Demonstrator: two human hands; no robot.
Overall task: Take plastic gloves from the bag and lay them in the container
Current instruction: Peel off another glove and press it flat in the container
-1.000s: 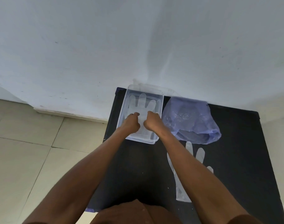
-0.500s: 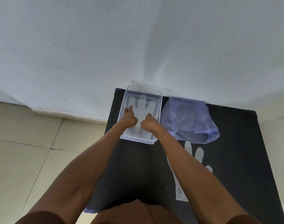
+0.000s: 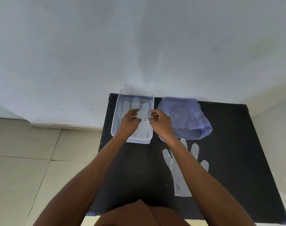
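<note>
A clear plastic container [image 3: 115, 115] stands at the table's far left corner against the wall. One translucent glove [image 3: 136, 102] lies flat inside it, fingers towards the wall. My left hand [image 3: 129, 120] hovers over the glove with fingers loosely curled and nothing visible in them. My right hand [image 3: 161, 122] is over the container's right rim, also loosely curled and empty. To the right lies the bluish plastic bag [image 3: 186, 118], crumpled. A second glove [image 3: 179, 178] lies flat on the table, partly under my right forearm.
The black table [image 3: 236, 152] butts against a pale wall [image 3: 139, 46]. Tiled floor [image 3: 25, 160] lies to the left. My knee shows at the table's near edge.
Both hands have lifted off the glove in the container and spread apart. The right hand has shifted right to the container's rim. The glove stays flat inside.
</note>
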